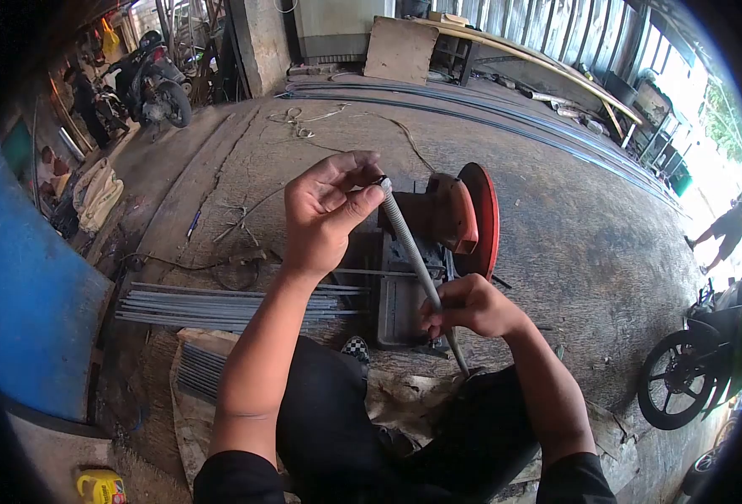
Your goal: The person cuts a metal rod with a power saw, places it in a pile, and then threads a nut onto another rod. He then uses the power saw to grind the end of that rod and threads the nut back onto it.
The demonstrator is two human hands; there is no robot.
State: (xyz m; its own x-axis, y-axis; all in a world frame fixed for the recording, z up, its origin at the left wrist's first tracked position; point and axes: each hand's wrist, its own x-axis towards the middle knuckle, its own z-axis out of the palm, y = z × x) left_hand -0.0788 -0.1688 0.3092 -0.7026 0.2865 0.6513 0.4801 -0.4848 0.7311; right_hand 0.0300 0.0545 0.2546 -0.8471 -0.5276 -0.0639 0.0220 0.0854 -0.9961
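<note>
One slim grey metal rod point(409, 241), ridged along its upper part, slants through the frame's centre. The left hand point(322, 214) pinches its top end; the right hand point(482, 311) grips it lower. Just beyond sits one machine point(463, 216) with a round red disc. Two batches of thin rods point(194, 306) lie lower left on rough, stained floor point(581, 244). Corrugated wall point(547, 32) lines the upper right.

Readable text: none | yellow jug point(90, 484): label point(119, 490) present, lettering too small to read
</note>
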